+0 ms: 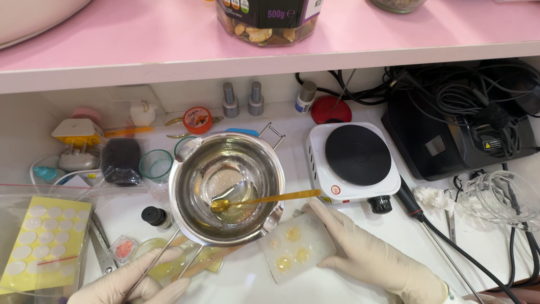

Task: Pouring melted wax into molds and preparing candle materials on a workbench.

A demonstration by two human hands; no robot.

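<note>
Your left hand (132, 287), gloved, is curled shut around the thin wire handle (147, 272) of the steel pot (226, 186), low at the frame's bottom edge. Your right hand (374, 260), also gloved, lies with fingers spread and flat along the edge of a white mold (298, 246) holding small amber drops; nothing is pinched there. The pot sits mid-counter, just left of the white hot plate (353, 162). Pale clear liquid in it. An amber-coated stick (264, 199) rests across its right rim, tip in the liquid, far end just above your right fingertips; cannot tell if they touch. Small dark-capped bottle (154, 215) just left of the pot. Scissors (101, 245) and yellow sticker sheet (45, 242) at far left.
</note>
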